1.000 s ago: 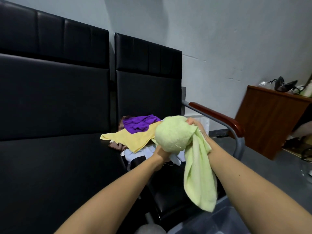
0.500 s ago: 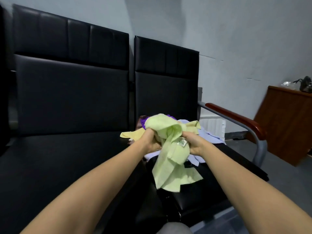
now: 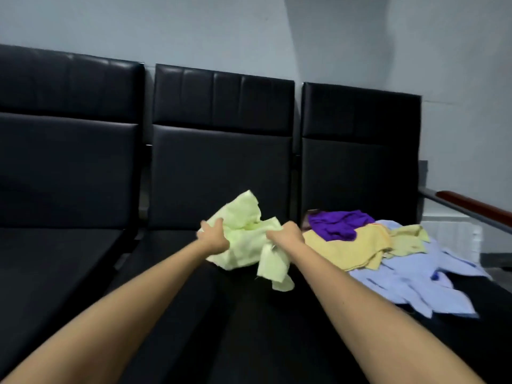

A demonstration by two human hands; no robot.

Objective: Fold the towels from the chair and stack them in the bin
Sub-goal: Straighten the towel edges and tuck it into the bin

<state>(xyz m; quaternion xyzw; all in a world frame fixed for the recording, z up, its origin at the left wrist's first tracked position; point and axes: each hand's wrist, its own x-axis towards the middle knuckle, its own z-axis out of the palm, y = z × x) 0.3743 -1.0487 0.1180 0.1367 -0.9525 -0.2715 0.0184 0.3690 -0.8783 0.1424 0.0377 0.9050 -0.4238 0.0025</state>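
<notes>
1. While both forearms are stretching out over the row of black chairs [image 3: 221, 173], the left hand [image 3: 214, 237] and the right hand [image 3: 286, 234] are each gripping the light green towel [image 3: 243, 239].
2. The left hand is clamping the towel's left side with its fingers curled into the cloth, and the right hand is bunching the right side in a closed fist.
3. The light green towel is hanging crumpled between the two hands over the middle seat [image 3: 249, 322]. One corner is sticking up toward the backrest and a loose flap is drooping below the right hand. Whether the cloth is touching the seat cannot be told.
4. On the right-hand seat a pile is lying. The purple towel [image 3: 338, 224] is sitting at the back on the yellow towel [image 3: 357, 249], which is spreading over pale blue cloths [image 3: 415, 286] reaching toward the seat's front edge.
5. The pile is lying just beside the right hand.
6. A wood-topped armrest [image 3: 471, 202] is running along the far right, and a grey wall [image 3: 194, 31] is standing behind the chairs.
</notes>
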